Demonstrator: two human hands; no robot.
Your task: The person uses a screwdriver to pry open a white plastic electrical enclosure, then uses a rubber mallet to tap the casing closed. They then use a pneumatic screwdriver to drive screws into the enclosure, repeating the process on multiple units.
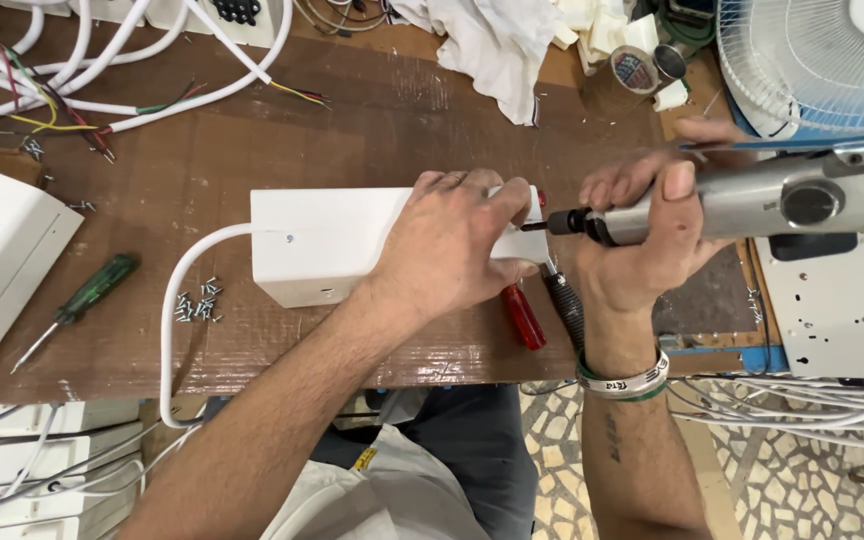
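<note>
Head view, left hand [457,245] pressed flat on white rectangular plastic box [337,245] at centre of brown wooden table [202,160], right hand [642,235] clamped around grey metal power screwdriver [752,200], bit touching box's right end, red-handled screwdriver [524,315] just beside, green-handled screwdriver [87,298] well left.

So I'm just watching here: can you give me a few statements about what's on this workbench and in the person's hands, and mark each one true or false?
1. The right hand grips a grey power screwdriver. True.
2. The left hand lies flat on the bare table. False: it presses down on the white box.
3. A green-handled screwdriver lies left of the box. True.
4. The loose screws sit on top of the box. False: they lie on the wooden table, beside the white cable.
5. A red-handled screwdriver lies near the table's front edge. True.
</note>
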